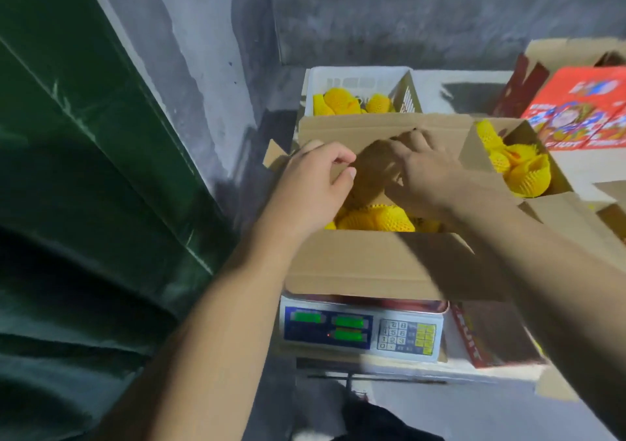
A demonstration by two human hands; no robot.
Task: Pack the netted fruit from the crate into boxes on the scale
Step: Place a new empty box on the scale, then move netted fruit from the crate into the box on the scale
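brown cardboard box (372, 264) sits on electronic scale (360, 329), flaps partly up, plain kraft colour. inside: fruit (376, 218) wrapped in bright yellow foam netting, ribbed mesh texture, packed close. left hand (315, 183) grips left flap edge, fingers curled round it. right hand (423, 169) lies over far flap, fingers loosely spread, pressing cardboard, nothing grasped. more netted fruit in white crate (359, 81) behind box. second open carton (521, 159) at right holds same yellow-netted fruit. red printed box (582, 108) beyond it.

We see a pale worktop (474, 80) carrying the scale (360, 330) at six o'clock, a white crate (355, 78) at twelve, red cartons (582, 108) at two.
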